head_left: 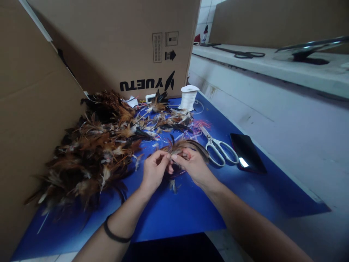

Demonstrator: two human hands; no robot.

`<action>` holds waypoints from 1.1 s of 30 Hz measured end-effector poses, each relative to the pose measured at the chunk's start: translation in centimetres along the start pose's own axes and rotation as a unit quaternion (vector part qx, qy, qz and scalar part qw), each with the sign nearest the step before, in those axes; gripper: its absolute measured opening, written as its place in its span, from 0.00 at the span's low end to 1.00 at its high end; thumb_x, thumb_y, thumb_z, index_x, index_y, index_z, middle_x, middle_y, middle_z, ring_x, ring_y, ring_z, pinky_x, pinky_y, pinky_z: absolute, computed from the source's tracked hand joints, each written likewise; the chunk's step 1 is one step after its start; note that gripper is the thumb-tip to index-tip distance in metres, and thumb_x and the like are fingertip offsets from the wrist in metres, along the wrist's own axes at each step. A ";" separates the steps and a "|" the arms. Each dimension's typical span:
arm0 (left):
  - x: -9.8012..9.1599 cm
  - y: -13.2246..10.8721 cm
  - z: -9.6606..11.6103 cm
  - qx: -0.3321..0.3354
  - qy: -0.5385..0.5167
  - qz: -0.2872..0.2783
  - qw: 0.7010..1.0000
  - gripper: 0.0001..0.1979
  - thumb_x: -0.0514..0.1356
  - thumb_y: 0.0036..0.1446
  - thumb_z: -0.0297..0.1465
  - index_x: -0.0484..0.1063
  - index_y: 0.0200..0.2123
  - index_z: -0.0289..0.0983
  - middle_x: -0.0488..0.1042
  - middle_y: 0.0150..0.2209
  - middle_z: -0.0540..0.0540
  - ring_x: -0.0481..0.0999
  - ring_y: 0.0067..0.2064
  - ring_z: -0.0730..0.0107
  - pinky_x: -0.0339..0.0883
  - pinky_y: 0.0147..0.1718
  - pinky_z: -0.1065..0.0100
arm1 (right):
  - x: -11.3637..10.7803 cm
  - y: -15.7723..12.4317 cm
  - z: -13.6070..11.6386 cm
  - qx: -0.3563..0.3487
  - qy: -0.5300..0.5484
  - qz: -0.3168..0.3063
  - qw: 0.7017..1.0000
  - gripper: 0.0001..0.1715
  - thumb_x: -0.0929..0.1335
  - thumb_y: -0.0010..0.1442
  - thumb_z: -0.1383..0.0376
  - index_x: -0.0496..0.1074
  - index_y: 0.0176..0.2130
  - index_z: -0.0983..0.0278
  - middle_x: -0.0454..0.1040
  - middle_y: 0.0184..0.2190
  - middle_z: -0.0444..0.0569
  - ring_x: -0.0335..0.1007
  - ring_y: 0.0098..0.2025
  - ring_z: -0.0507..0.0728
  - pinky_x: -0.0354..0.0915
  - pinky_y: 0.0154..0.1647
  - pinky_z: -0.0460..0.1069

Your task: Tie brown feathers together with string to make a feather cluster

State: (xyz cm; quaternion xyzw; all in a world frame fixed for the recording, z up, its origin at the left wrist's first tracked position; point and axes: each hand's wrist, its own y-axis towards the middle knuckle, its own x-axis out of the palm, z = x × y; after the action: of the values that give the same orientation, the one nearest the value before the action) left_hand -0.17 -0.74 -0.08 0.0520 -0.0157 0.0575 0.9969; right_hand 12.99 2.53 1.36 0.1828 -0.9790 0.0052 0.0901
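My left hand (153,171) and my right hand (193,166) meet over the blue table top (177,211), fingertips pinched together on a small bundle of brown and black feathers (180,146). The bundle fans out behind my right hand. A large heap of brown, black and white feathers (95,149) lies just left of my left hand. A black band sits on my left wrist.
White-handled scissors (218,147) and a dark phone (247,153) lie to the right. A spool of white thread (188,97) stands at the back by a big cardboard box (122,43). Cardboard walls off the left. A pale counter (272,65) runs along the right.
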 end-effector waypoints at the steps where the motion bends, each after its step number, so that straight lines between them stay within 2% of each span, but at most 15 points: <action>1: 0.0 0.0 0.0 0.012 0.021 0.006 1.000 0.11 0.58 0.55 0.39 0.69 0.29 0.36 0.70 0.20 0.53 0.68 0.19 0.76 0.64 0.22 0.73 | 0.0 0.0 0.1 0.003 -0.005 0.012 1.000 0.14 0.72 0.47 0.58 0.67 0.26 0.64 0.67 0.21 0.42 0.59 0.21 0.48 0.54 0.22 0.45; 5: -0.2 -0.3 0.0 0.064 0.120 0.040 0.990 0.09 0.57 0.55 0.37 0.71 0.31 0.38 0.70 0.19 0.53 0.69 0.20 0.74 0.63 0.25 0.73 | -0.2 0.1 0.8 0.032 -0.019 0.044 0.998 0.15 0.72 0.46 0.57 0.67 0.24 0.65 0.64 0.18 0.40 0.52 0.18 0.46 0.48 0.18 0.45; 8: -0.4 -0.4 0.1 0.115 0.207 0.061 0.970 0.07 0.57 0.56 0.35 0.73 0.31 0.40 0.71 0.20 0.51 0.71 0.23 0.72 0.64 0.30 0.71 | -0.2 0.1 0.9 0.078 -0.013 0.048 0.996 0.17 0.72 0.46 0.56 0.68 0.26 0.66 0.62 0.17 0.39 0.47 0.16 0.44 0.43 0.16 0.44; 11: -0.4 -0.4 0.2 0.152 0.259 0.064 0.952 0.07 0.57 0.56 0.33 0.75 0.31 0.40 0.72 0.22 0.48 0.73 0.29 0.68 0.64 0.36 0.68 | 0.0 0.0 0.6 0.078 0.002 0.050 0.996 0.19 0.72 0.45 0.54 0.65 0.23 0.66 0.58 0.16 0.37 0.45 0.16 0.44 0.41 0.16 0.44; 15: -0.3 -0.4 0.2 0.169 0.262 0.039 0.949 0.07 0.57 0.56 0.33 0.75 0.32 0.41 0.73 0.25 0.46 0.73 0.33 0.65 0.63 0.39 0.67 | 0.0 -0.1 0.2 0.059 0.018 0.047 0.997 0.23 0.72 0.46 0.54 0.58 0.20 0.64 0.50 0.16 0.35 0.40 0.18 0.44 0.38 0.18 0.45; 18: -0.3 -0.5 0.3 0.174 0.264 0.027 0.948 0.07 0.56 0.57 0.32 0.75 0.33 0.40 0.73 0.25 0.47 0.73 0.33 0.66 0.63 0.39 0.68 | -0.3 -0.1 0.3 0.066 0.026 0.025 0.997 0.23 0.71 0.47 0.54 0.58 0.21 0.64 0.48 0.16 0.35 0.39 0.18 0.44 0.37 0.18 0.46; 22: -0.3 -0.5 0.2 0.196 0.279 0.024 0.940 0.06 0.55 0.58 0.30 0.72 0.33 0.39 0.72 0.28 0.47 0.72 0.32 0.69 0.65 0.36 0.69 | -0.5 0.1 0.7 0.092 0.061 -0.008 0.994 0.21 0.71 0.48 0.54 0.61 0.22 0.65 0.51 0.17 0.35 0.40 0.18 0.44 0.37 0.18 0.45; 29: -0.4 -0.3 -0.3 0.307 0.297 0.050 0.903 0.04 0.56 0.57 0.26 0.71 0.34 0.36 0.70 0.37 0.45 0.73 0.34 0.73 0.68 0.35 0.70 | -0.8 0.2 0.8 0.144 0.101 -0.046 0.983 0.21 0.73 0.47 0.55 0.62 0.23 0.67 0.57 0.17 0.36 0.43 0.16 0.42 0.38 0.17 0.43; 33: -0.5 -0.4 -0.5 0.301 0.258 0.043 0.917 0.04 0.56 0.57 0.25 0.71 0.34 0.36 0.71 0.38 0.45 0.74 0.34 0.73 0.69 0.35 0.69 | -0.8 0.1 0.8 0.155 0.119 -0.062 0.979 0.21 0.73 0.48 0.55 0.63 0.23 0.67 0.58 0.17 0.37 0.43 0.15 0.41 0.38 0.17 0.43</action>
State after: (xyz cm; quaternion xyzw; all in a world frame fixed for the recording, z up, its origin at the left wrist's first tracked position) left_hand -0.59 -1.10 -0.61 0.3325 0.2583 0.1133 0.8999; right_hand 13.57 2.87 0.40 0.2531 -0.9353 0.1729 0.1769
